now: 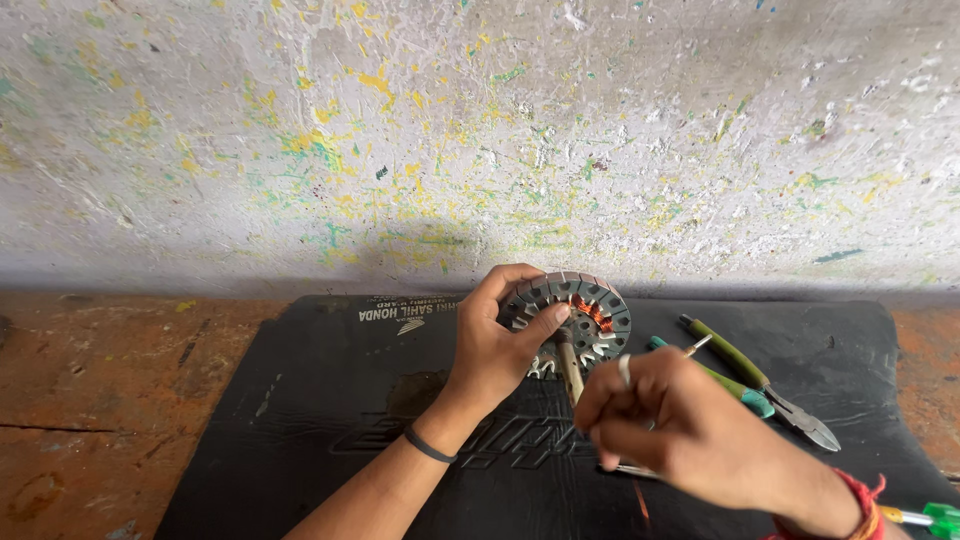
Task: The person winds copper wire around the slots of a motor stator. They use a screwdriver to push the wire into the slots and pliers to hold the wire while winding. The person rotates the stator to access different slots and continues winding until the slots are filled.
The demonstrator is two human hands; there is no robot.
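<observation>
Copper wire shows orange in a few slots of the round metal stator (580,310), which the left hand (495,350) keeps tilted up on its edge at the far side of the black rubber mat (330,400). The fingers of this hand are closed around the rim, the thumb pressing on the front face, so the slotted side looks toward the person and is easy to reach. The right hand (690,430) is in front of it, a little nearer to the person. Its fingers are pinched on a thin wire or thin metal piece (697,346) that points up toward the stator; I cannot tell exactly which it is. A slim tool with a pale handle (570,368) stands between the two hands; which hand carries it I cannot tell.

Just to the right lie cutting pliers with green handles (760,385), the jaws pointing away to the right, close enough to take without stretching. A green screwdriver handle (935,518) shows at the lower right corner. The mat covers the middle of the worn brown bench (100,400). The stator is very near the paint-spotted wall (400,130), so there is little room behind it. On the left the mat and bench are open, and there the hands have more room to move.
</observation>
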